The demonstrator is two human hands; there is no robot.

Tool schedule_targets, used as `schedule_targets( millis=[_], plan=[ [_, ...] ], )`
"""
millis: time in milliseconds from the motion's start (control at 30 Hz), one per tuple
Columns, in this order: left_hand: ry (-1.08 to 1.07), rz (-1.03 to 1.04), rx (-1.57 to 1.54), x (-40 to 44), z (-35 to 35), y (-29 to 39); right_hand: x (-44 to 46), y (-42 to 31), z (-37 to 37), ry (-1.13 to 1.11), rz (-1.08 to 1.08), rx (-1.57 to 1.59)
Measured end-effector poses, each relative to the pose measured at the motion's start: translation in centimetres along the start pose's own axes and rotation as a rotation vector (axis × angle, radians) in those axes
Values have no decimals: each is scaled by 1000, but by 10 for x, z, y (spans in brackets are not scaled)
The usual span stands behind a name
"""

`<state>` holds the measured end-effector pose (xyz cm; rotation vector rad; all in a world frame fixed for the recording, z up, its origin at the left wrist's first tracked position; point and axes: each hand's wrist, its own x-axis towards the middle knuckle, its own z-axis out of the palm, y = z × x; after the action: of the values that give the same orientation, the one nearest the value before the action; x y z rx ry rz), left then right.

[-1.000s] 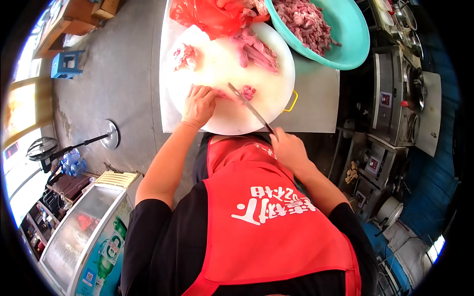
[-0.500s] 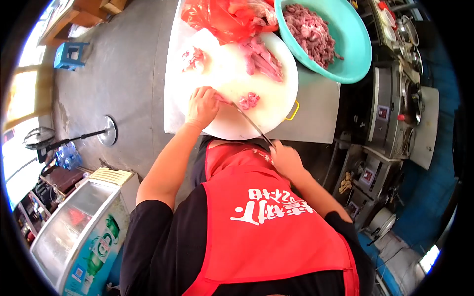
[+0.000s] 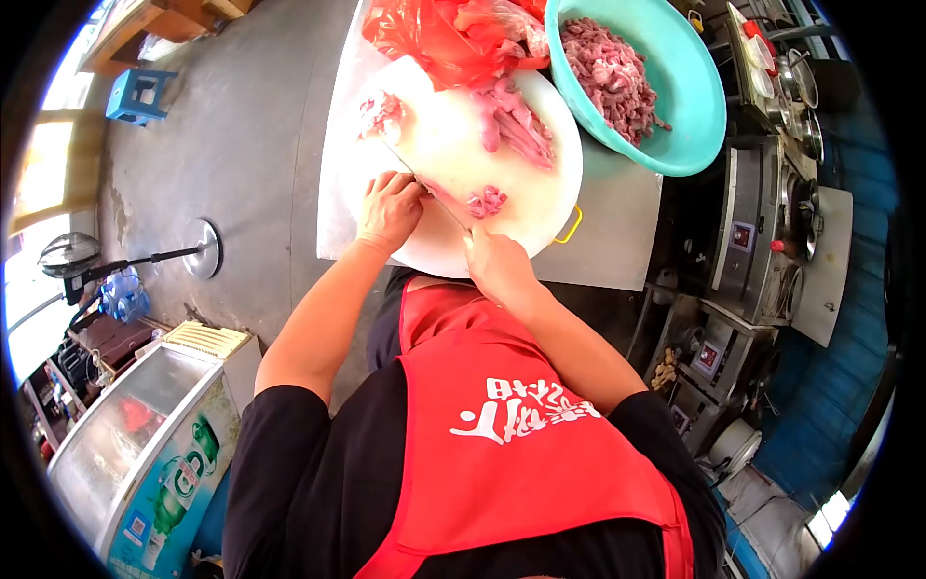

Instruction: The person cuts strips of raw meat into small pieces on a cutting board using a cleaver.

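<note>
My right hand (image 3: 497, 262) is closed round the handle of a knife (image 3: 399, 159), whose thin blade slants up and left over the round white cutting board (image 3: 540, 198). Curled fingers of my left hand (image 3: 391, 212) hold a strip of raw meat (image 3: 434, 187) against the board, right beside the blade. A small heap of cut meat (image 3: 487, 202) lies to the right of the knife. Longer meat pieces (image 3: 521, 125) rest at the board's upper right, and a pale, fatty scrap pile (image 3: 382, 114) is at its upper left.
A red plastic bag (image 3: 434, 43) overlaps the board's far edge. The turquoise basin (image 3: 690, 92) holding cut meat (image 3: 612, 82) stands at the upper right. A yellow handle (image 3: 569, 224) sticks out from the board over the metal table (image 3: 617, 232).
My right hand has moved left and forward with the knife, so the blade now reaches past my left fingers. My left hand stays in nearly the same place on the meat.
</note>
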<state>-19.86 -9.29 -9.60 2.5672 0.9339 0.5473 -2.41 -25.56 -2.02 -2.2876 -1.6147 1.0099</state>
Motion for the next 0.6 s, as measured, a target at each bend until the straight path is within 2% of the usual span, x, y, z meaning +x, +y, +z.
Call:
schedule_targets(
  millis=[67,233,300,367,433,500,600],
  plan=[
    [-17,-9,-2,-5,-3,-3,-4,2,4,-16,-1,17],
    [59,-72,-120,-5,-7,-19,-90,54,-9,-99,134,20],
    [46,-42,-125,-6,-12,-22,-106,54,-29,-201,234,7],
    [4,50,-83,-6,-13,-25,-99,42,-34,-180,206,2],
    [-7,40,-60,-6,-12,-25,-81,24,-39,-152,179,2],
    [-27,30,-38,-7,-9,-25,-56,3,-39,-84,64,12],
    [16,26,-29,-4,-6,-22,-25,-16,-22,-138,75,18]
  ],
)
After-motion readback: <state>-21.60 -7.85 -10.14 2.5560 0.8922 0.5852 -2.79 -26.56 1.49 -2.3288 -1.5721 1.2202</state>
